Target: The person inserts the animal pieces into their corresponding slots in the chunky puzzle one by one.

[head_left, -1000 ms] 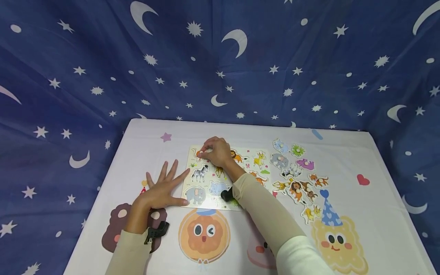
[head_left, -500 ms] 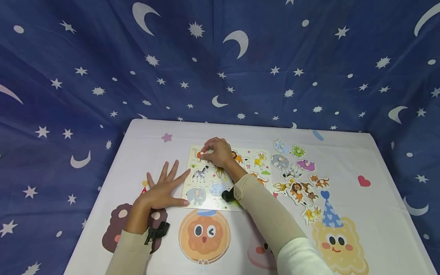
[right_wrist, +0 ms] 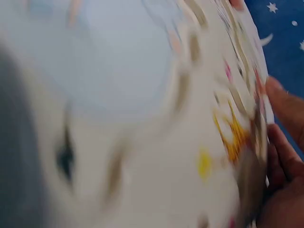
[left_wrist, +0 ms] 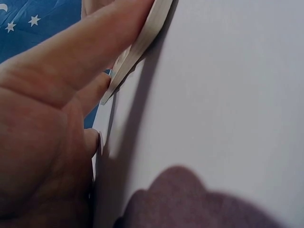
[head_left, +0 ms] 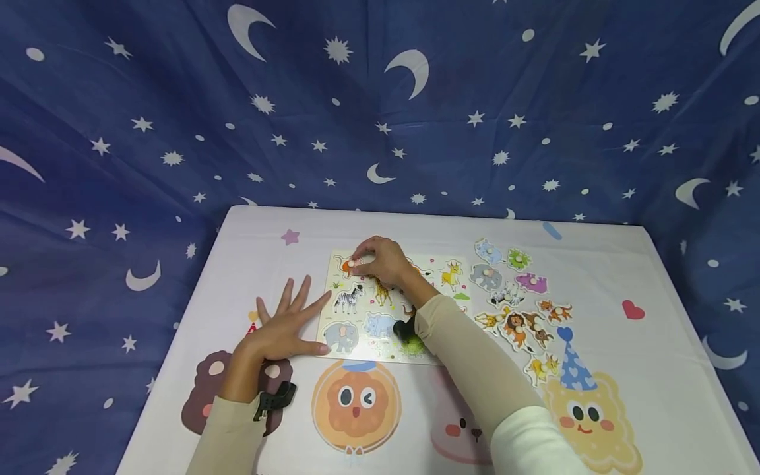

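Note:
A pale puzzle board printed with animals lies on the table. At its far left corner sits an orange animal puzzle piece with a small round knob. My right hand is over that corner, thumb and index fingertip just right of the knob, apparently apart from it. Blurred board and part of the right hand's fingers fill the right wrist view. My left hand lies spread at the board's left side, thumb on the near corner and index finger at the edge. The left wrist view shows the board's edge beside a finger.
Several knobbed animal pieces lie right of the board, among them a grey elephant, a purple hippo and a lion, some overlapping. A white cartoon-print cloth covers the table. A starry blue curtain hangs behind.
My right hand has shifted slightly right, and the orange piece's knob now shows beside the fingertips. My left hand keeps its place on the board.

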The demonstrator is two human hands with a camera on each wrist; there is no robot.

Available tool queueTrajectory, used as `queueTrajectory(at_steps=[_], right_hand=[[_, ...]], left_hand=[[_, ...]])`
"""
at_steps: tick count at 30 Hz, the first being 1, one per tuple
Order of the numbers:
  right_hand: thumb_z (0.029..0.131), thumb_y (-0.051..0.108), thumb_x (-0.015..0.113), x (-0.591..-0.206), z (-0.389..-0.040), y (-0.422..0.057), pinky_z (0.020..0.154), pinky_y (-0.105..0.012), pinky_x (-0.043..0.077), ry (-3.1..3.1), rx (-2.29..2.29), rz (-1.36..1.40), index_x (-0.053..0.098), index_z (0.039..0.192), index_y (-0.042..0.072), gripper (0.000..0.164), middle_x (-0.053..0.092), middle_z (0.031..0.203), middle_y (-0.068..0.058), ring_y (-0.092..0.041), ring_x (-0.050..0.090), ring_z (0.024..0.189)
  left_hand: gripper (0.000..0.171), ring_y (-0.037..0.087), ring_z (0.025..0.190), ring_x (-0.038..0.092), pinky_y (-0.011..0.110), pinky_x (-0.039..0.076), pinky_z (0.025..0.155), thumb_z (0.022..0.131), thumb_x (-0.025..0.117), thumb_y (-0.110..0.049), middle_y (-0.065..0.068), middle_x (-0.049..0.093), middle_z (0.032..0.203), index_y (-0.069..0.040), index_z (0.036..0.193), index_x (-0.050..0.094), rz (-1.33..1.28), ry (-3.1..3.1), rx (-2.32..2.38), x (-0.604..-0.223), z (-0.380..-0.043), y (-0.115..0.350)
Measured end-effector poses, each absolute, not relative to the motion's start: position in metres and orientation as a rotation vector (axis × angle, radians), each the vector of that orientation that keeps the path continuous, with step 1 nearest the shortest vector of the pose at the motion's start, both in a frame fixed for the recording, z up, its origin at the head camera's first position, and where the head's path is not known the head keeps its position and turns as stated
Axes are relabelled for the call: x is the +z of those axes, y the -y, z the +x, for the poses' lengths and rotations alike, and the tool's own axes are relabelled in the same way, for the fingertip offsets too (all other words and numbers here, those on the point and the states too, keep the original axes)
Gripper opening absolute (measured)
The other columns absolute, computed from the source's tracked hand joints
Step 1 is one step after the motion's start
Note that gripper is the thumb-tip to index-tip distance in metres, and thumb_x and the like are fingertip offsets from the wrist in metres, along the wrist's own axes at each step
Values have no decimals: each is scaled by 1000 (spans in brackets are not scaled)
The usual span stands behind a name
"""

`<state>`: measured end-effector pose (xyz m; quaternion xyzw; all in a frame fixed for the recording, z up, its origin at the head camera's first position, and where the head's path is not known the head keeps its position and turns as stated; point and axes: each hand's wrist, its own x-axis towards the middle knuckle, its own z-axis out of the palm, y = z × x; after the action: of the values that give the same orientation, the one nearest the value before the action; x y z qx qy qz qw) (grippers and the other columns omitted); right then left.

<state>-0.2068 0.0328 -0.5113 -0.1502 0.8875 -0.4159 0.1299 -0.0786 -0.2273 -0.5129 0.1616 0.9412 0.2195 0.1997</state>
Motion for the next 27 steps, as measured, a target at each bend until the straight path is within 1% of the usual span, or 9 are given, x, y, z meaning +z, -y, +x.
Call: queueTrajectory(at_steps=[3, 6, 8, 10, 13, 14, 20, 27], right_hand=[[83, 28, 86, -506, -208, -48, 108, -42, 47, -2537, -1318, -404, 78, 106, 17, 27, 68, 125, 0, -22, 61, 121], [85, 28, 85, -496, -205, -65, 104, -44, 50, -2514, -1411, -403, 78, 110, 14, 29, 69, 124, 0, -23, 63, 119], [87, 29, 83, -487, -201, -76, 97, -44, 54, -2494, -1443, -423, 77, 113, 12, 31, 70, 121, 0, -23, 65, 115], [88, 31, 82, -479, -196, -88, 87, -42, 57, -2489, -1449, -448, 76, 115, 11, 33, 70, 117, -1, -23, 67, 108], [89, 32, 81, -464, -186, -107, 76, -39, 56, -2524, -1444, -458, 76, 114, 11, 32, 72, 110, -2, -22, 68, 98], [89, 32, 81, -460, -182, -113, 74, -38, 56, -2545, -1442, -452, 76, 113, 11, 32, 72, 108, -2, -22, 67, 96], [89, 35, 80, -447, -159, -154, 71, -37, 54, -2651, -1438, -376, 78, 109, 14, 29, 74, 106, -1, -20, 66, 92], [88, 40, 80, -462, -127, -201, 68, -33, 52, -2671, -1388, -269, 78, 107, 19, 28, 71, 97, -1, -21, 63, 90]], left_hand=[[111, 45, 156, -21, 84, -24, 100, 71, 77, -74, 10, -10, 173, -39, 162, 24, 448, -2626, 619, -514, -80, 226], [112, 44, 156, -21, 84, -24, 100, 70, 77, -74, 9, -11, 173, -39, 162, 24, 446, -2626, 617, -515, -80, 225], [111, 45, 156, -21, 85, -24, 100, 71, 78, -73, 10, -10, 173, -38, 162, 24, 447, -2626, 620, -513, -79, 226], [111, 45, 156, -21, 85, -24, 99, 71, 78, -72, 11, -10, 173, -38, 162, 24, 446, -2629, 619, -512, -78, 227], [111, 45, 156, -20, 85, -23, 99, 72, 78, -72, 12, -9, 173, -37, 162, 25, 450, -2632, 630, -512, -77, 227], [111, 45, 156, -20, 85, -23, 99, 72, 78, -72, 12, -9, 173, -37, 162, 25, 453, -2634, 630, -512, -77, 227], [110, 46, 155, -19, 86, -22, 99, 72, 78, -71, 13, -8, 173, -37, 162, 25, 470, -2640, 635, -511, -77, 226], [111, 48, 155, -19, 85, -24, 98, 71, 80, -69, 14, -7, 173, -34, 162, 28, 461, -2641, 647, -510, -77, 225]])
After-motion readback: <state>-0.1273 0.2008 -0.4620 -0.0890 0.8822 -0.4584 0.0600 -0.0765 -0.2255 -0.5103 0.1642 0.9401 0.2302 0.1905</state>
